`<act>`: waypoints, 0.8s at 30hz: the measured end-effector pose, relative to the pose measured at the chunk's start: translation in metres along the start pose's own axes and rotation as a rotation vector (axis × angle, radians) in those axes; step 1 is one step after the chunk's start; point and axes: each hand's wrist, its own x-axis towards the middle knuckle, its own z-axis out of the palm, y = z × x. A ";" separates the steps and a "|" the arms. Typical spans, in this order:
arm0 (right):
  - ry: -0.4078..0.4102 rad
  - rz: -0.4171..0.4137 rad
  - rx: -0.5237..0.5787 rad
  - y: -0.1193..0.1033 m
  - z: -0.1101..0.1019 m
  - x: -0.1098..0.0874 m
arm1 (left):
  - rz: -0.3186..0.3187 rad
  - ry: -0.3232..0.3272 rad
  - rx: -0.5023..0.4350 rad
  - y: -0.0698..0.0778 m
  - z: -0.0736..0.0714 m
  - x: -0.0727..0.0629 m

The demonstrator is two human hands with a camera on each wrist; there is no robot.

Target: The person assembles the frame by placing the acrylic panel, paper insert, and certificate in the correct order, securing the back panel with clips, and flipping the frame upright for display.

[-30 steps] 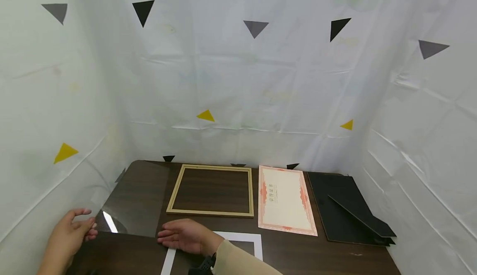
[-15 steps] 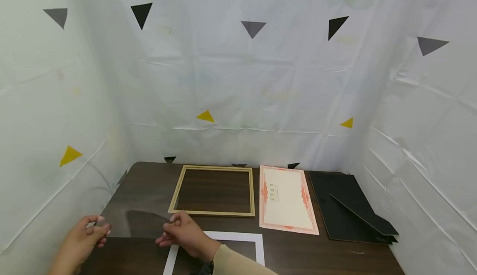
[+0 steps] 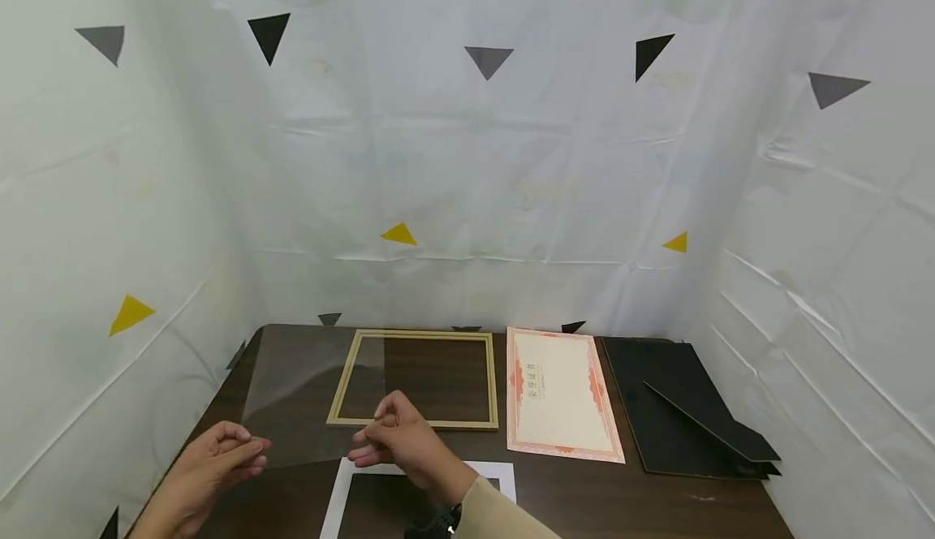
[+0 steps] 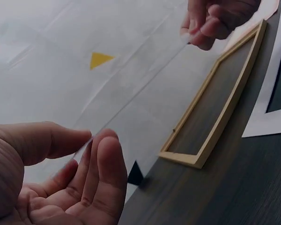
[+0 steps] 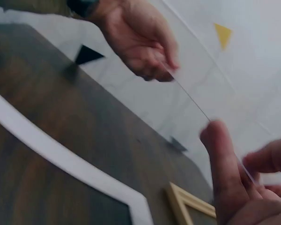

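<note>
Both hands hold a clear transparent sheet [image 3: 307, 409] by its near edge, raised in front of the table. The left hand [image 3: 212, 474] pinches the left corner between thumb and fingers; the left wrist view shows the sheet's thin edge running between these fingertips [image 4: 111, 152]. At the other corner, the right hand [image 3: 412, 446] pinches it the same way. Through the sheet shows the left part of a light wooden picture frame [image 3: 492, 385], which lies flat behind the hands. Under the right hand lies a white mat border [image 3: 336, 498], its middle partly hidden by the forearm.
A certificate [image 3: 558, 409] with a red patterned border lies right of the wooden frame. Farther right is a black backing board [image 3: 631, 409] with its stand flap [image 3: 719, 421] raised. White patterned curtains [image 3: 467, 157] enclose the dark wooden table [image 3: 584, 498].
The sheet, earlier lying lower over the table's left side, has been lifted and moved right, now overlapping the wooden frame. Both hands moved right with it; the right hand's straighter fingers closed into a pinch.
</note>
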 end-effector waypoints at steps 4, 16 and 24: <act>-0.022 0.014 -0.045 -0.014 -0.025 -0.009 | 0.003 -0.083 -0.033 0.002 0.018 0.011; -0.114 0.114 -0.176 -0.052 -0.104 -0.040 | 0.036 -0.168 -0.058 0.017 0.066 0.038; -0.249 0.165 -0.189 -0.062 -0.143 -0.069 | 0.039 -0.242 -0.123 0.016 0.076 0.036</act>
